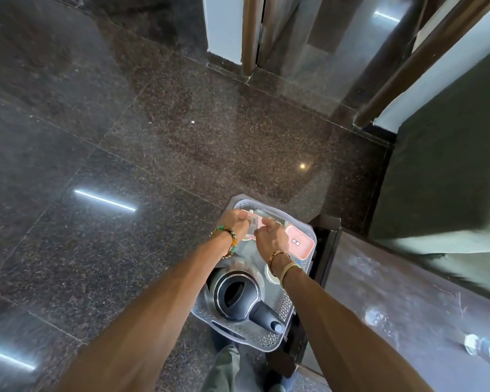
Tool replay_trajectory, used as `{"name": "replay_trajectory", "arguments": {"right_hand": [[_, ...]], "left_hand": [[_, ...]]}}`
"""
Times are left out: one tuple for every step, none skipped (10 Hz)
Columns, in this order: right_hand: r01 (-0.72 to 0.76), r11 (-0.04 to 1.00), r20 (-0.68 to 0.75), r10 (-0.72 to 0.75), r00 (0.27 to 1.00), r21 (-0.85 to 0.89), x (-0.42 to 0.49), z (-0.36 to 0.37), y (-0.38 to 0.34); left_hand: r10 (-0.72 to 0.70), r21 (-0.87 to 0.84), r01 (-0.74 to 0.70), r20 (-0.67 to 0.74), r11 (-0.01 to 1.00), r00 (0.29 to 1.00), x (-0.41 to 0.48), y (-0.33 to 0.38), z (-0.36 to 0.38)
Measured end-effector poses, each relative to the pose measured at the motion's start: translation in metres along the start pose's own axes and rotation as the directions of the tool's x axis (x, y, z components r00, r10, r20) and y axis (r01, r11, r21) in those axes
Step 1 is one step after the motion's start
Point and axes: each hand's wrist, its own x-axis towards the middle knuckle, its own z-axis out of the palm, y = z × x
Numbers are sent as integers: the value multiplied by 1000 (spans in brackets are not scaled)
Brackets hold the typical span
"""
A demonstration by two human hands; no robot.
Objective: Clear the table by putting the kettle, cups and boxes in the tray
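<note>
A grey perforated tray (pixel 269 339) sits low beside the table, over the dark floor. In its near half stands a black kettle (pixel 236 297), lid up and handle toward me. A pink box (pixel 301 240) lies at the tray's right side. A white cup (pixel 270 271) shows partly under my right wrist. My left hand (pixel 235 222) and my right hand (pixel 270 236) both grip a pale box with a barcode (pixel 253 222) at the tray's far end. How this box rests in the tray is hidden by my fingers.
A dark glossy table (pixel 393 292) runs along the right, with a clear plastic bottle (pixel 487 348) lying on it. A black stand (pixel 327 236) sits between tray and table. Polished granite floor (pixel 153 137) spreads to the left and ahead. My leg (pixel 227 369) is below the tray.
</note>
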Motion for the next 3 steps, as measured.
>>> {"name": "replay_trajectory", "arguments": {"right_hand": [[17,1000,0,-17,1000,-17,-10,-8,1],[37,999,-13,-37,999,14,-18,-20,-5],[37,998,-49,-34,998,49,-27,-31,-9]], "left_hand": [[34,72,-30,-58,997,998,-8,2,-4],[158,295,-118,-115,948,981,-16,2,-10],[352,464,-240,-171,853,920,-28,6,-18]]}}
